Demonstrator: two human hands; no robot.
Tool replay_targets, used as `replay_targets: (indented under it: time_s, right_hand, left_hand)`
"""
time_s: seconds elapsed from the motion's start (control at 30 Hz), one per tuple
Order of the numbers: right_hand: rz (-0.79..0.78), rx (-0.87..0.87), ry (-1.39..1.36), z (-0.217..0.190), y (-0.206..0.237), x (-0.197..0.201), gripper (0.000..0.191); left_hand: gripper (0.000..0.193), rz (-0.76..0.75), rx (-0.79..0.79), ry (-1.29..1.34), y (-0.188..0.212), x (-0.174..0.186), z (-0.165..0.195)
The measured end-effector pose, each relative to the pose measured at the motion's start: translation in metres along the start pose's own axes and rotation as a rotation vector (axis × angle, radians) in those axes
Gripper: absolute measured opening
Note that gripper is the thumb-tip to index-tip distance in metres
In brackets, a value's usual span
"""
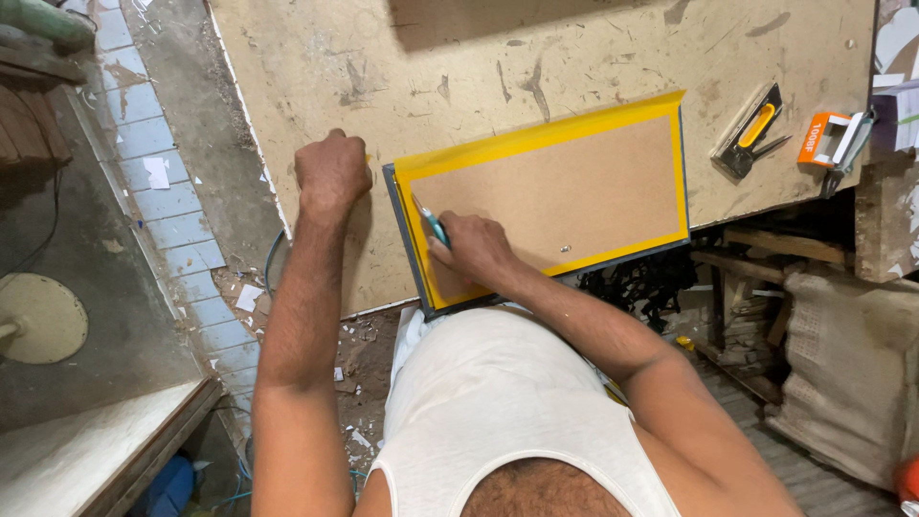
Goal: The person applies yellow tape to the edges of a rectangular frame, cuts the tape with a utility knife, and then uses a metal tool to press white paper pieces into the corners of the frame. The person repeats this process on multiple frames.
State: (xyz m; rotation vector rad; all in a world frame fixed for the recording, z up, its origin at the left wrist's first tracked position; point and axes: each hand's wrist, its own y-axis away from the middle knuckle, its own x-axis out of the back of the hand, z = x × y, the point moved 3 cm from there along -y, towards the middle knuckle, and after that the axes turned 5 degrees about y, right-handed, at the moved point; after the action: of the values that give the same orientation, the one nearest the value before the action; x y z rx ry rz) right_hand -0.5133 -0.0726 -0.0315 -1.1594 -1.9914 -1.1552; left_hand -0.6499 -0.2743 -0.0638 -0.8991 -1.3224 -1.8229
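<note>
Partly hidden knife (blade unseen), right hand

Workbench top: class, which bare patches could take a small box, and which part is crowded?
The workbench is bare above the yellow-taped board, and between the left hand and the bench's left edge. Crowded: the right end, with the staple gun and orange box, and the board's left edge, where the right hand holds a knife.
</note>
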Motion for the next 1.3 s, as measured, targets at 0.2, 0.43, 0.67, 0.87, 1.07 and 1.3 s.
replay_targets:
  time_s: [0.2,0.43,0.67,0.87,1.07,1.3]
  right_hand:
    - [0.387,0.182,0.326,0.033,0.035,0.034,0.031]
    - [0.524,0.467,0.26,0.038,-0.006,0.04,0.043]
    - [0.475,0.515,0.226,0.07,-0.025,0.041,0.041]
    - [0.481,0.449,0.186,0.161,-0.009,0.109,0.036]
    - [0.534,0.313,0.197,0.307,0.037,0.206,0.022]
    - [0.498,0.303,0.205,0.438,0.031,0.265,0.011]
  left_hand:
    - [0.015,0.651,-0.122,0.095,0.041,-0.004,-0.003]
    - [0.038,0.919,-0.134,-0.031,0.051,-0.032,0.026]
    - [0.024,0.81,-0.314,0.398,0.059,-0.061,0.12]
    - [0.02,0.875,-0.176,0.322,0.044,-0.074,0.163]
    - [0.011,0.887,-0.059,0.16,0.025,-0.084,0.2]
    - [0.009,0.854,0.01,0.182,0.009,-0.083,0.232]
